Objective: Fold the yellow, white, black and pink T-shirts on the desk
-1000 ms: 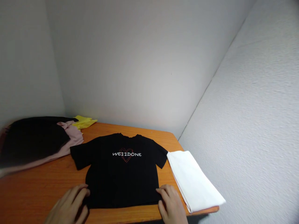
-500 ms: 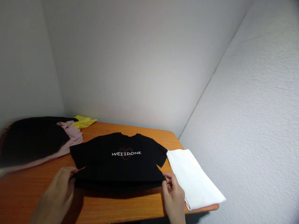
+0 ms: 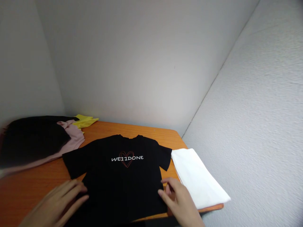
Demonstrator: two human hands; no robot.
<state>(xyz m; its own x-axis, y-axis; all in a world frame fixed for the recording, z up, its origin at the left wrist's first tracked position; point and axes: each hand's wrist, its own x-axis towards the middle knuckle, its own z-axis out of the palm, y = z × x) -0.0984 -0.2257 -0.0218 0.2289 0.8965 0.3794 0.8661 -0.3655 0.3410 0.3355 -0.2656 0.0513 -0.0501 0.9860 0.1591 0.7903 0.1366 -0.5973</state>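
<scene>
While the black T-shirt (image 3: 125, 183) lies spread out on the wooden tabletop (image 3: 35, 187), collar toward the back wall (image 3: 132, 69) and both short sleeves out to the sides, a hand stands at each side of its lower half. The left hand (image 3: 55, 203) is by the left edge, its fingers loosely bent and thumb apart, pinching nothing. The right hand (image 3: 180, 198) is at the right edge, thumb and forefinger parted, likewise without a grip; whether its fingertips touch the fabric I cannot tell.

The shirt's chest carries white lettering, "WE11DONE", over a red heart outline. Its lower part reaches the front of the tabletop. Just beside its right sleeve lies a folded white cloth (image 3: 199, 179). At the far left, a black garment (image 3: 35, 138) lies over a pink one (image 3: 76, 135), with yellow fabric (image 3: 85, 121) behind.
</scene>
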